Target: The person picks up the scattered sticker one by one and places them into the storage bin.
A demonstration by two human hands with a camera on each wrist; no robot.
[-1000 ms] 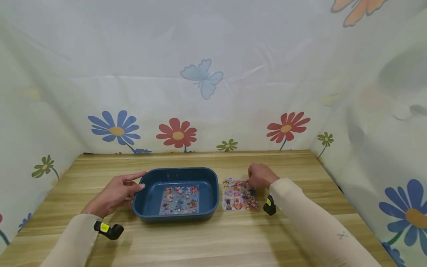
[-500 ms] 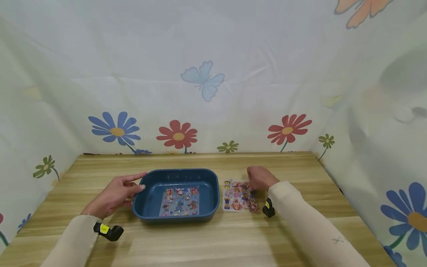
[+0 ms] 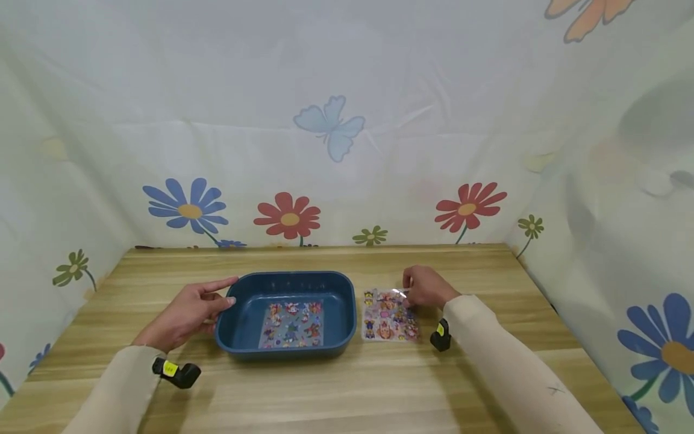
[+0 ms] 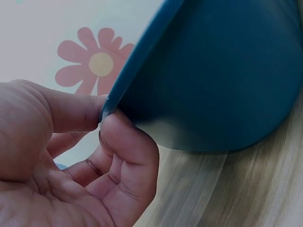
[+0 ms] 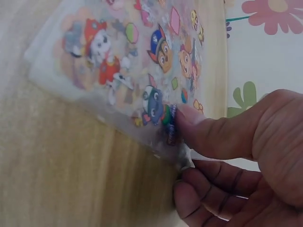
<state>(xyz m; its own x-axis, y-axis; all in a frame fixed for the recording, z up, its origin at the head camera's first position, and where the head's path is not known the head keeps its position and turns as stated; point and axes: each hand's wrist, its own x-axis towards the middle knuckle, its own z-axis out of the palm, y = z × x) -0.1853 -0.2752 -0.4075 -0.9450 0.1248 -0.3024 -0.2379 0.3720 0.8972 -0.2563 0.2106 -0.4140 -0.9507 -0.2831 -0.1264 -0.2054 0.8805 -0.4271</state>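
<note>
My left hand (image 3: 187,316) pinches the left rim of a dark blue rectangular tray (image 3: 340,304); the left wrist view shows thumb and index finger closed on the tray's edge (image 4: 137,75). Inside the tray lies a clear sticker sheet (image 3: 293,327) with small cartoon figures. Right of the tray, a stack of clear sticker sheets (image 3: 384,324) lies on the table. My right hand (image 3: 429,288) is at its far right corner. In the right wrist view, the thumb presses the top of the sticker sheets (image 5: 137,61) and curled fingers sit under the corner. How many sheets it pinches, I cannot tell.
The wooden table (image 3: 303,398) runs back to a white curtain (image 3: 401,150) printed with flowers and butterflies, which also closes off both sides. Black wrist cameras (image 3: 181,375) are strapped over the sleeves.
The right hand has turned slightly at the stack's corner, and a shiny lifted edge of sheet now shows by its fingers. The left hand and the tray have stayed put.
</note>
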